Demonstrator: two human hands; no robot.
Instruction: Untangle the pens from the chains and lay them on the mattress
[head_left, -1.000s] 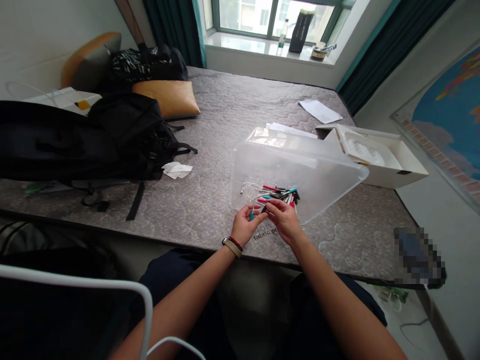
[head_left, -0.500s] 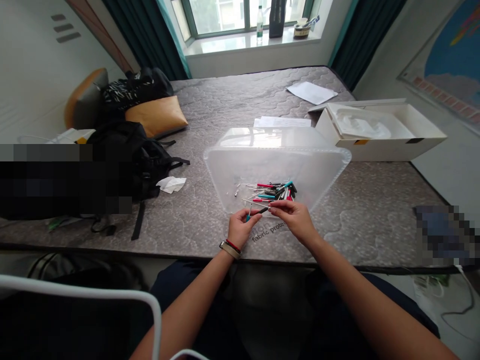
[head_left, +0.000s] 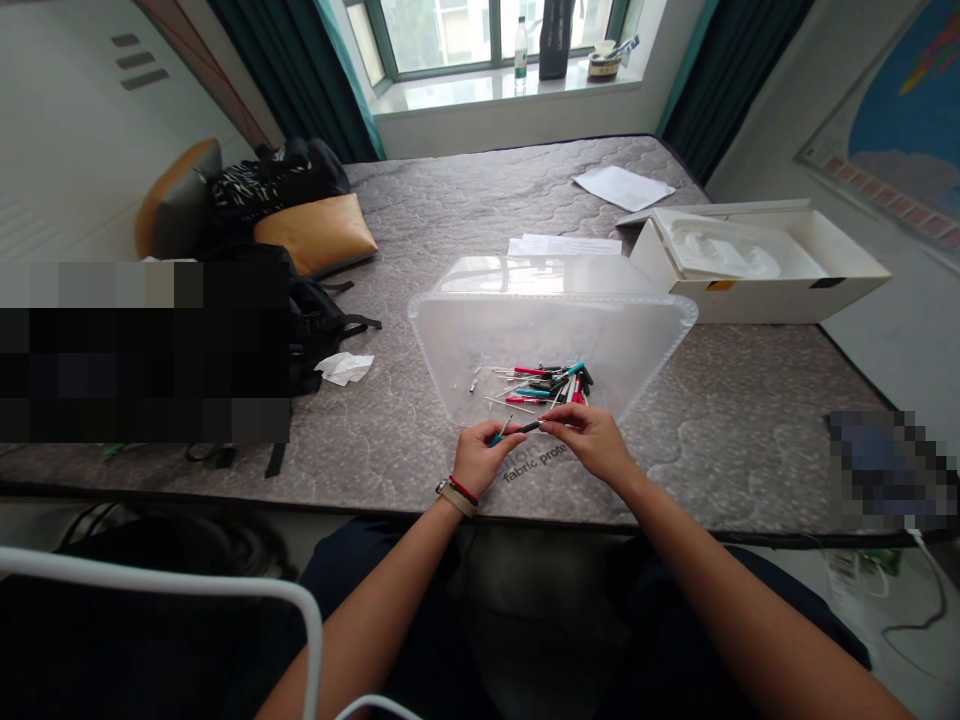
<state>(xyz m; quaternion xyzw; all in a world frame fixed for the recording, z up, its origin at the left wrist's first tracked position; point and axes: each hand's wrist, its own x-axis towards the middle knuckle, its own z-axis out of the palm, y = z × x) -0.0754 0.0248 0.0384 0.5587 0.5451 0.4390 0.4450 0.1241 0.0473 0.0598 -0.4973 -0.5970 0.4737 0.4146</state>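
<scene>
My left hand is closed round a slim black pen barrel. A teal pen part with a thin metallic end also sticks out of its fingers. Thumb and fingers of my right hand pinch the far end of the black barrel, where a small light-coloured piece shows, too small to make out. Just beyond both hands, a clear plastic bin holds a loose pile of red, teal and black pen parts. Several thin refill-like rods lie among them, and my right hand hides part of the pile's near edge.
Right of the bin, a white open box stands on the grey quilted mattress. Paper sheets lie behind. To the left are a crumpled tissue, a black backpack and a yellow cushion.
The black barrel and both hands have dropped slightly towards me. The teal part has tilted over to the right in my left hand. Both hands keep their grip.
</scene>
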